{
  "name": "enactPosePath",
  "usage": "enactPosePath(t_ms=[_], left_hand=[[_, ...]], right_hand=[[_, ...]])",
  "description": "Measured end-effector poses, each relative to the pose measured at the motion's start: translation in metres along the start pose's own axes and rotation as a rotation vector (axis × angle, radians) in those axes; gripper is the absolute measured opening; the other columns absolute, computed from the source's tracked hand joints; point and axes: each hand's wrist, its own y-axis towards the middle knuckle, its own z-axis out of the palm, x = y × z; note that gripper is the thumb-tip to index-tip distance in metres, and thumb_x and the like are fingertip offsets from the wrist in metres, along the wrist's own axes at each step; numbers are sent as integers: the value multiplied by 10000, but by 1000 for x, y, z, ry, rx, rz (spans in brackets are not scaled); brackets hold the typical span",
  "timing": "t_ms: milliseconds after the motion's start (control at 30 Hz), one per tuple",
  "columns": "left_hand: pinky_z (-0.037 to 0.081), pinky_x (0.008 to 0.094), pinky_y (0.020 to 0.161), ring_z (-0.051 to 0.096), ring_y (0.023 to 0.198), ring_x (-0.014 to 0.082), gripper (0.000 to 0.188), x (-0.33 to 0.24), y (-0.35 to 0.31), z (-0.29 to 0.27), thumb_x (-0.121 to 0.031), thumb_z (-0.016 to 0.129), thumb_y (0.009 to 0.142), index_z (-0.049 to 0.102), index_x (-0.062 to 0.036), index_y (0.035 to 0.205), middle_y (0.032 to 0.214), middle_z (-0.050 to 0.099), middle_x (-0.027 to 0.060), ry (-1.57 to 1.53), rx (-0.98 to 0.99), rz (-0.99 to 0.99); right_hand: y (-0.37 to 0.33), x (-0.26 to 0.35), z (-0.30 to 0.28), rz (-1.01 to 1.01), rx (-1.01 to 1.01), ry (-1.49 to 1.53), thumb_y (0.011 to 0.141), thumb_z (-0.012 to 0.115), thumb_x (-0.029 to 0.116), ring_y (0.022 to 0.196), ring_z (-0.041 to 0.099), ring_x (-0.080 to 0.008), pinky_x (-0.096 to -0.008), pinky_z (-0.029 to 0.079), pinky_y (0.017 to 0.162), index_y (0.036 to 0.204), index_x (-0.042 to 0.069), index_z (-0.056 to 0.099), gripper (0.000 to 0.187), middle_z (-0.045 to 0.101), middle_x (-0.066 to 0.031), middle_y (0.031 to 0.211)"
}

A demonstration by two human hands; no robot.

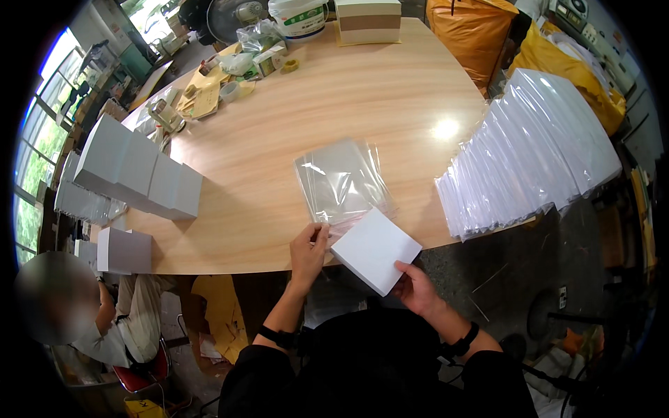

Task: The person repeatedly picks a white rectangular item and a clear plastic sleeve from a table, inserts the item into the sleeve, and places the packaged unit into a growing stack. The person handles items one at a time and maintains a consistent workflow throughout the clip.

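Observation:
My right hand (pixel 417 287) grips the near right corner of a thick, white, square block (pixel 377 251), thumb on top; whether it is a paper stack or a box I cannot tell. The block is tilted at the table's front edge. Just left of it, my left hand (pixel 308 256) has its fingertips closed on the near edge of a clear plastic bag (pixel 337 227). This bag edge looks pinkish and runs partly under the block. Beyond both hands lies a pile of clear plastic bags (pixel 338 177), flat on the table.
Tall white stacks (pixel 139 171) and a shorter white stack (pixel 125 251) stand at the left. A long leaning row of plastic-wrapped white packs (pixel 523 157) fills the right. A white bucket (pixel 298 17) and tape roll (pixel 290 65) are at the back. Another person (pixel 132 313) sits at left.

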Motion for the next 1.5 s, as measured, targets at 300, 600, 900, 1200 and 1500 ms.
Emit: enactPosePath(t_ms=[300, 600, 900, 1200, 1500], left_hand=[[512, 287, 672, 621, 700, 135, 301, 5, 6, 1, -68, 601, 962, 657, 1, 1250, 793, 665, 94, 12, -65, 72], [522, 224, 594, 622, 672, 78, 244, 0, 2, 10, -119, 619, 995, 696, 31, 1171, 834, 692, 52, -162, -73, -21], [544, 253, 779, 673, 853, 112, 239, 6, -3, -3, -86, 625, 984, 686, 48, 1172, 920, 724, 73, -121, 54, 24], [540, 265, 831, 686, 937, 142, 411, 27, -12, -14, 4, 579, 957, 550, 4, 1368, 1095, 713, 121, -129, 237, -69], [552, 338, 855, 682, 993, 261, 715, 20, -38, 10, 50, 554, 921, 229, -26, 1553, 1240, 630, 198, -172, -12, 45]], right_hand=[[-9, 6, -1, 3, 105, 100, 953, 558, 194, 993, 670, -223, -371, 530, 928, 1269, -4, 562, 373, 682, -100, 1099], [-13, 8, 6, 147, 260, -22, 967, 525, 191, 1035, 664, -246, -388, 522, 955, 1231, -64, 574, 371, 679, -138, 1133], [-3, -6, 12, 23, 68, 55, 988, 591, 268, 904, 692, -192, -343, 565, 782, 1258, 71, 575, 334, 701, -63, 1072], [-11, -13, 11, -83, -42, -95, 975, 649, 239, 842, 705, -162, -303, 578, 653, 1239, 110, 585, 301, 700, -33, 1024], [-7, -14, 14, -184, -32, -132, 986, 638, 248, 809, 705, -157, -296, 588, 628, 1249, 92, 572, 313, 692, -43, 1030]])
